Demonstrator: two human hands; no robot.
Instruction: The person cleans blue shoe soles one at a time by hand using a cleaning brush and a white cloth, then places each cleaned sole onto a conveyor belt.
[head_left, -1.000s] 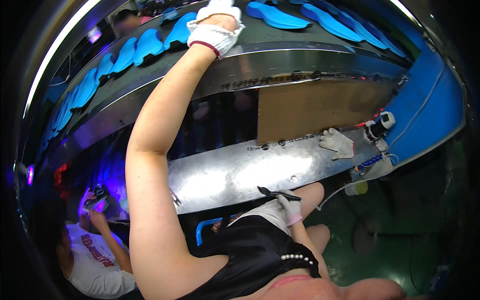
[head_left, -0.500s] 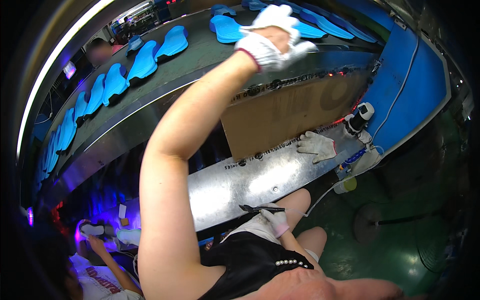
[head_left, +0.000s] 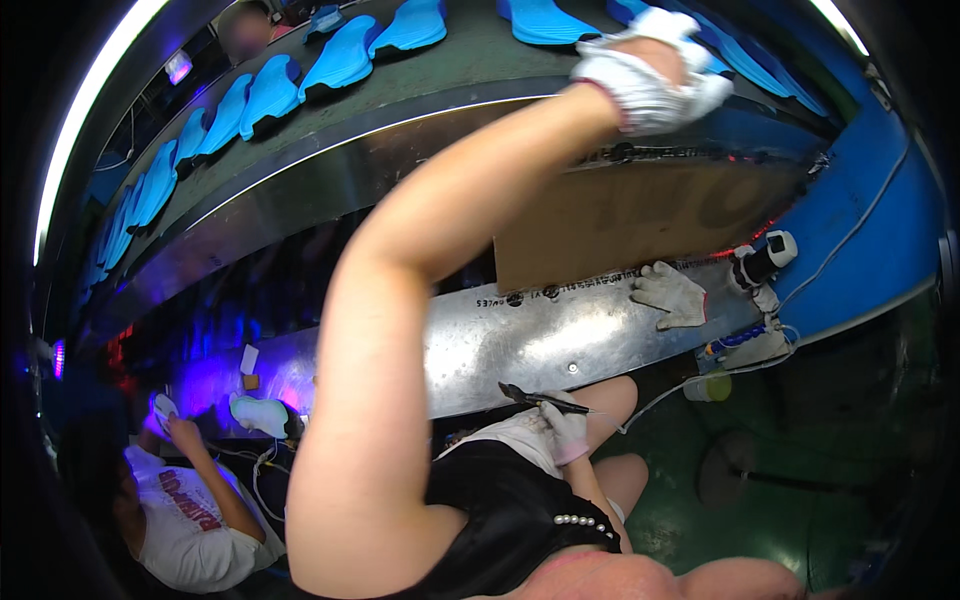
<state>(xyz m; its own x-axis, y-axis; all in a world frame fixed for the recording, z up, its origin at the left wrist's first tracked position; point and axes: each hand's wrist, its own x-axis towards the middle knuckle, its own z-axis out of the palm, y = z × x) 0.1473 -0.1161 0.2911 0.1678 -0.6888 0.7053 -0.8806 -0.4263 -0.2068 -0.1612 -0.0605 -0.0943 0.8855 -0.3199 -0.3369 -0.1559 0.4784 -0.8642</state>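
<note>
My left arm reaches up across the view. My left hand (head_left: 655,75), in a white knit glove, hovers over the dark conveyor belt (head_left: 470,70) among blue shoe soles. Its thumb stands apart from the other fingers, and nothing shows in it, though the glove hides part of its palm side. One blue sole (head_left: 545,22) lies to its left, another (head_left: 760,65) to its right. Low by my lap, my right hand (head_left: 565,432), also gloved, is closed around a black-handled brush (head_left: 525,396) with its dark broad end pointing left.
A spare white glove (head_left: 672,295) lies on the metal ledge (head_left: 510,345), below a cardboard sheet (head_left: 620,225). A black-and-white device (head_left: 768,258) stands near the blue panel (head_left: 860,260). At lower left a co-worker (head_left: 195,510) handles a shoe; a fan (head_left: 730,470) stands at right.
The view has shifted, so the ledge and cardboard appear farther right. My left hand has moved right and stays over the belt. The co-worker's hands have raised a shoe.
</note>
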